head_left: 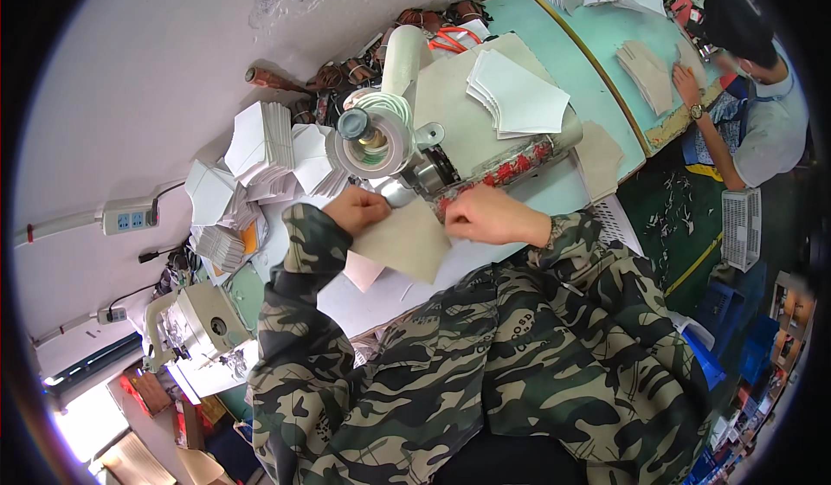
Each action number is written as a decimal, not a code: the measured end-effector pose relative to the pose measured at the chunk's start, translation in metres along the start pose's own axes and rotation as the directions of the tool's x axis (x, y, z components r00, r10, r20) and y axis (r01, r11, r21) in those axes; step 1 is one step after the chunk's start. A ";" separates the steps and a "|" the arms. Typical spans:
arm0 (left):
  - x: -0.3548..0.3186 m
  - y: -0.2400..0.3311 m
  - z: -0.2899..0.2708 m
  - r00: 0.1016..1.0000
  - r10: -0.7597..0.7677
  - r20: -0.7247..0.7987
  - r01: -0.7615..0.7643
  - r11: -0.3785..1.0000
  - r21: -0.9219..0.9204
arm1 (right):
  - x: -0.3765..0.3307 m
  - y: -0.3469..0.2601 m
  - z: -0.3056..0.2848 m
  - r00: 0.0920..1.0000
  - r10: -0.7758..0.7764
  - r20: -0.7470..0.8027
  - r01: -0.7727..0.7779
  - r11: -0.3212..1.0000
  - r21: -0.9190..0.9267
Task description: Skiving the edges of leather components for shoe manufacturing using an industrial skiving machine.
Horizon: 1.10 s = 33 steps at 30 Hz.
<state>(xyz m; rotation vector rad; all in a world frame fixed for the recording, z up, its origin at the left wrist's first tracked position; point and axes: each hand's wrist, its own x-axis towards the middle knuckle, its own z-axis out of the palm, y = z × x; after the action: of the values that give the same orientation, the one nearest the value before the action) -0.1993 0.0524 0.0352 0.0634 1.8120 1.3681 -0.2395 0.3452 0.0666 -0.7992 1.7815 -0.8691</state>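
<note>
A beige cut panel [402,241], stiff and flat like leather or board, is held in front of the sewing machine [402,70]. My left hand [357,211] is closed on its upper left corner. Curled at the panel's right edge, my right hand [492,217] pinches it; the fingertips are partly hidden. Below the panel, a pale pinkish piece [362,270] pokes out over the white tabletop [342,306]. The machine's round head, wound with pale green cord, stands just beyond my hands. A red-patterned strip [506,169] runs along the machine's side, beyond my right hand.
Stacks of white cut panels [260,147] stand left of the machine, and more white panels [518,96] lie on it. Dark bundles and orange-handled scissors [454,39] sit behind. A co-worker [766,113] handles beige panels at the far right. Another sewing machine [203,321] stands lower left.
</note>
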 end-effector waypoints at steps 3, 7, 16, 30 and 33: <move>0.002 0.004 -0.012 0.998 -0.020 -0.057 0.020 1.000 0.001 | -0.001 0.003 -0.013 0.927 -0.128 -0.352 0.122 0.992 -0.039; 0.013 0.039 -0.004 0.978 -0.013 -0.207 0.042 0.990 0.132 | 0.000 -0.001 -0.026 0.852 -0.229 -0.470 0.089 0.949 -0.301; -0.006 0.000 0.022 0.743 0.291 -0.602 0.220 0.744 0.631 | -0.008 -0.016 -0.080 0.579 -0.485 -0.655 0.161 0.856 -0.492; -0.029 -0.106 0.058 0.748 0.493 -0.445 0.286 0.366 0.886 | -0.016 0.006 0.012 0.832 -0.281 -0.479 0.169 0.950 -0.263; -0.044 -0.109 0.032 0.836 0.270 -0.478 0.169 0.702 0.692 | -0.019 0.010 0.010 0.842 -0.278 -0.461 0.181 0.953 -0.244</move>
<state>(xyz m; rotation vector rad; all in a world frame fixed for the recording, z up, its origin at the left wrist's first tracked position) -0.1041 0.0115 -0.0296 0.1436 2.7895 0.6365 -0.2253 0.3637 0.0639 -0.9970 2.2771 -1.1496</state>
